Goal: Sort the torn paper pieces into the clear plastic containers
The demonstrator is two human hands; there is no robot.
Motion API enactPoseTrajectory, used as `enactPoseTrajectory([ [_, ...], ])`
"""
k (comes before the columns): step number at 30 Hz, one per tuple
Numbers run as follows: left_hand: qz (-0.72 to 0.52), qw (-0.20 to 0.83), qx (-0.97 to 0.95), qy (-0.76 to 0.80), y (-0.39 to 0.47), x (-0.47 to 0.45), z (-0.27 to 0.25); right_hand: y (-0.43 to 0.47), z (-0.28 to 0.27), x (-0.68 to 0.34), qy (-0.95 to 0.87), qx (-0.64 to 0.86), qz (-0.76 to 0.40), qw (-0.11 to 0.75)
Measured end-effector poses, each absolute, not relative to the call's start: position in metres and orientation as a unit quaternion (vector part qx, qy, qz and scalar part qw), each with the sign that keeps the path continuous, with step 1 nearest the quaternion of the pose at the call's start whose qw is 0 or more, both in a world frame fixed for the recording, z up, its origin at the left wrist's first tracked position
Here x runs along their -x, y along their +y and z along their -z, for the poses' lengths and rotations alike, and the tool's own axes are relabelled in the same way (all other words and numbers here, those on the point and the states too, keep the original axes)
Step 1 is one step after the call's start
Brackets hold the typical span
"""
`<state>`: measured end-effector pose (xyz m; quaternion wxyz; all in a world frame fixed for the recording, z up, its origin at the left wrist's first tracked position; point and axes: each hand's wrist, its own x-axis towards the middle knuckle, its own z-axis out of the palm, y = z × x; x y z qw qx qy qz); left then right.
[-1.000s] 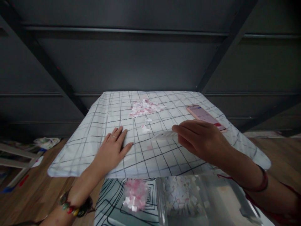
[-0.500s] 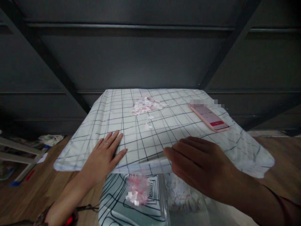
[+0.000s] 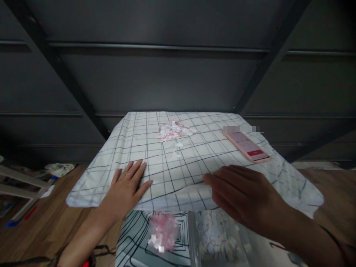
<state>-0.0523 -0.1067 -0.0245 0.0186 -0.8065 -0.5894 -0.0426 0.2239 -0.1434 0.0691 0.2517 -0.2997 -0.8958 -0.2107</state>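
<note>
My left hand (image 3: 125,191) lies flat on the white checked cloth (image 3: 164,174), fingers spread, a ring on one finger. My right hand (image 3: 244,196) hovers over the near right part of the cloth, above a clear plastic container (image 3: 195,241). Its fingers are curled together against the thumb, and whatever they hold, if anything, is hidden. Inside the container are many small white paper pieces (image 3: 215,233). Left of it sits a pile of pink and white bits (image 3: 163,231), perhaps in a clear bag. Farther back lies a heap of small white and pink paper pieces (image 3: 175,130).
A phone in a pink case (image 3: 247,146) rests at the right of the cloth. A few loose paper pieces (image 3: 176,153) lie before the heap. Behind the table stands a dark panelled wall (image 3: 167,78). A white chair frame (image 3: 25,189) stands on the wooden floor at the left.
My right hand has shifted slightly right, its fingers still curled. My left hand stays flat on the cloth. The whole view has tilted up a little.
</note>
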Motion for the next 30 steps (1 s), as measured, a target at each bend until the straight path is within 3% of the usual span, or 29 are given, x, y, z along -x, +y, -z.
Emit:
enactPoseTrajectory([
  [6, 0.039, 0.035, 0.764, -0.643, -0.091, 0.016, 0.017, -0.077, -0.067, -0.240, -0.842, 0.391, 0.300, 0.220],
  [17, 0.006, 0.019, 0.788, -0.616, -0.076, -0.006, 0.017, -0.050, -0.052, -0.238, -0.882, 0.349, 0.258, 0.187],
  [24, 0.026, 0.031, 0.793, -0.608, -0.075, -0.005, 0.021, -0.046, -0.054, -0.241, -0.876, 0.336, 0.253, 0.236],
  [30, 0.048, 0.014, 0.796, -0.603, -0.074, -0.003, 0.022, -0.031, -0.049, -0.244, -0.863, 0.383, 0.247, 0.216],
])
